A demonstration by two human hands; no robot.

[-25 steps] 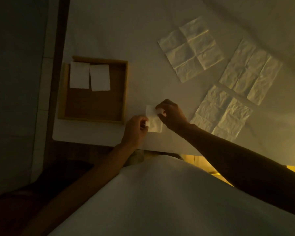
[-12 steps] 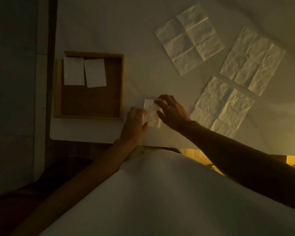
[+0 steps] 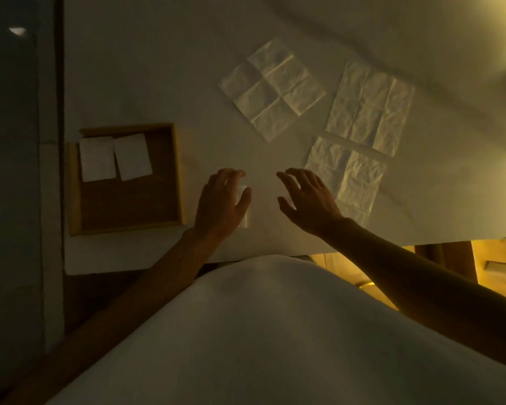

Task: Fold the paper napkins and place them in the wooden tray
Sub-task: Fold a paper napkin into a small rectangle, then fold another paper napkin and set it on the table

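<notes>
Covering folded napkin (image 3: 242, 189) just right of wooden tray (image 3: 179, 176): left hand (image 3: 221, 200), fingers bent, grip I cannot confirm. Right hand (image 3: 307, 200) farther right, spread, empty. I judge short leftward carry.

The folded napkin (image 3: 243, 220) lies under my left grip (image 3: 221, 201), and I see only white slivers of it beside the thumb. Just left of that grip sits the square wooden tray (image 3: 179, 176). In its far half, a left tray napkin (image 3: 97, 159) and a right tray napkin (image 3: 132, 156) lie side by side. The near open napkin (image 3: 343, 176) lies flat and creased just right of my right grip (image 3: 307, 200). The far open napkin (image 3: 272, 89) and the right open napkin (image 3: 368, 108) lie beyond it.
</notes>
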